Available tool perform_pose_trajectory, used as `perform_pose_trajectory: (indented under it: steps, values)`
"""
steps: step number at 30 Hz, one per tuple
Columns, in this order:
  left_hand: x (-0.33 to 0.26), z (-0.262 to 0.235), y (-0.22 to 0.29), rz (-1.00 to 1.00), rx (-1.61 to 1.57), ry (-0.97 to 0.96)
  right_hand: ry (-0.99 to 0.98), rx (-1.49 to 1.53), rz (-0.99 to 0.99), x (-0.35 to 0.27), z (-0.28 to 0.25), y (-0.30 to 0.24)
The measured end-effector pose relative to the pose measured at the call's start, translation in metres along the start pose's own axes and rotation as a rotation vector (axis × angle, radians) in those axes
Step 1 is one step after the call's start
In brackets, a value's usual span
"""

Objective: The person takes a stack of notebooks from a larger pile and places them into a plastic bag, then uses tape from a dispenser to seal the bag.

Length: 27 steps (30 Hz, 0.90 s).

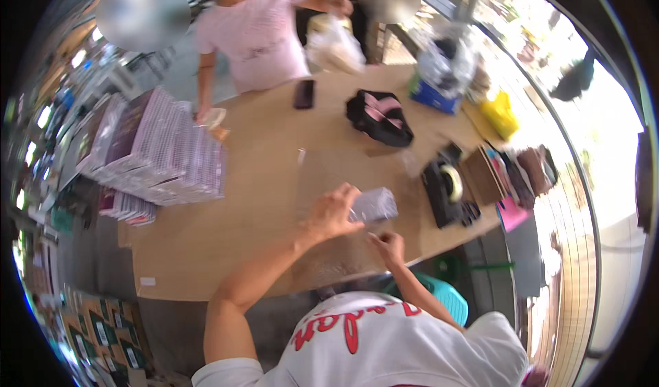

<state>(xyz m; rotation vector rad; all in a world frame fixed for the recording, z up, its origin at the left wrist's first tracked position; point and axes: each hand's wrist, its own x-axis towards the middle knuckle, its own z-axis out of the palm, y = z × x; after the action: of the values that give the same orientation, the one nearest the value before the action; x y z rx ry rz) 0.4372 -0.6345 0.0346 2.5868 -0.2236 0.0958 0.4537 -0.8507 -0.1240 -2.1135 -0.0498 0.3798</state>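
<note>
At the middle of the table a small greyish-lilac block in shiny see-through wrap (375, 206) lies near the front edge. My left hand (333, 212) grips its left end, with thumb and fingers on either side. Just below and to the right is my right hand (390, 248), its fingers pinched together; something small and pale may show at the fingertips, too small to name. A transparent plastic sheet (329, 260) seems to lie flat beneath both hands. Right of the block stands a black tape dispenser (443, 191) with a pale roll.
Tall stacks of plastic-wrapped books (161, 146) fill the table's left side. A phone (304, 94), a black-and-pink cloth bundle (379, 117), a blue box (436, 97) and a yellow bag (501, 114) lie farther back. Across the table a person (257, 40) holds a plastic bag (335, 47).
</note>
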Motion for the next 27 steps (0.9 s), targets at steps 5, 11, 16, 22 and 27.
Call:
perform_pose_trajectory:
  steps: [5, 11, 16, 22, 27]
  values:
    - [-0.044, -0.01, 0.036, 0.303, 0.162, 0.14, -0.886, 1.146, 0.486, -0.005, -0.094, -0.067]
    - [-0.116, -0.079, 0.048, 0.317, 0.428, 0.507, -0.644, 1.032, -0.133, -0.046, -0.042, -0.186]
    - [-0.229, -0.152, -0.026, -0.105, 0.212, 1.022, -0.497, 1.003, -0.516, -0.055, 0.058, -0.356]
    - [-0.379, -0.227, -0.268, -0.533, 0.017, 1.525, -0.719, 0.993, -0.407, -0.019, 0.21, -0.56]
    - [-0.505, -0.321, -0.446, -1.157, -0.204, 1.485, -0.174, 0.351, -1.015, -0.003, 0.281, -0.551]
